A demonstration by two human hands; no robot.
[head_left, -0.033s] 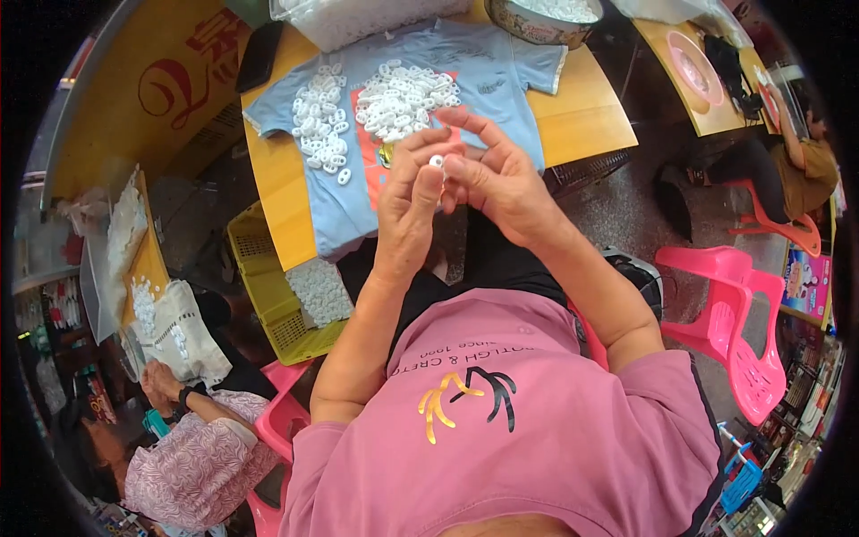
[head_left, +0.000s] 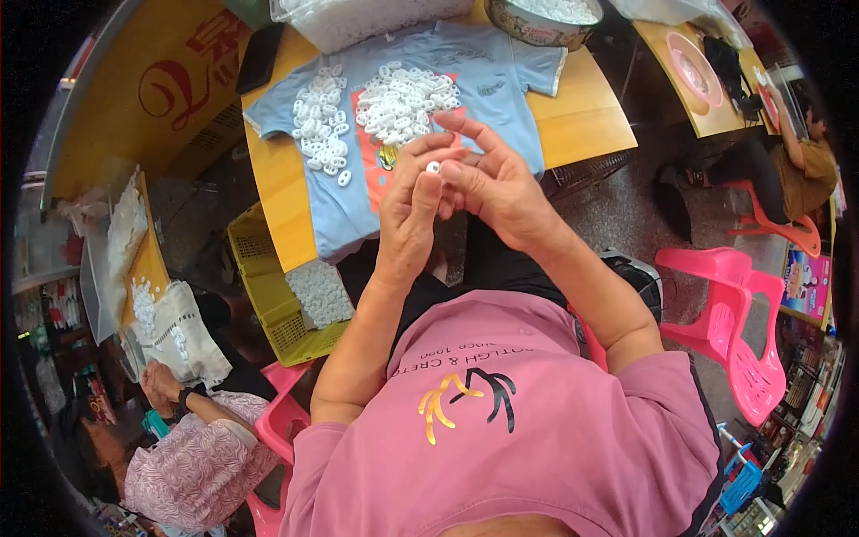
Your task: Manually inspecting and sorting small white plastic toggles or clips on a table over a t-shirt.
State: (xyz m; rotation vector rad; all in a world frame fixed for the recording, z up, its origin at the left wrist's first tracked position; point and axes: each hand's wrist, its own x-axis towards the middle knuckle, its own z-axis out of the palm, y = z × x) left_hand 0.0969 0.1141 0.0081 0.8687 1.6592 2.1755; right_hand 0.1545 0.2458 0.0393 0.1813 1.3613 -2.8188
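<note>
A small white plastic piece with a dark hole (head_left: 433, 167) is pinched between my two hands above the near side of a table. My left hand (head_left: 407, 213) is closed, its thumb pointing up beside the piece. From the other side my right hand (head_left: 503, 192) grips with thumb and curled fingers, its index finger extended. Beyond them, a light blue T-shirt (head_left: 335, 215) lies spread out. On it sit a large heap of white oval pieces (head_left: 407, 100) and a narrower heap of two-hole white ovals (head_left: 319, 125) to the left.
The yellow wooden table (head_left: 586, 116) carries a clear tub of white pieces (head_left: 313, 25), a round tin (head_left: 537, 29) and a dark phone (head_left: 259, 58). A yellow crate (head_left: 259, 268) stands below left. Pink chairs (head_left: 716, 295) are at right; co-workers sit at both sides.
Both hands have shifted very slightly, and the white piece sits a little lower and further left between the fingers. The heaps look the same.
</note>
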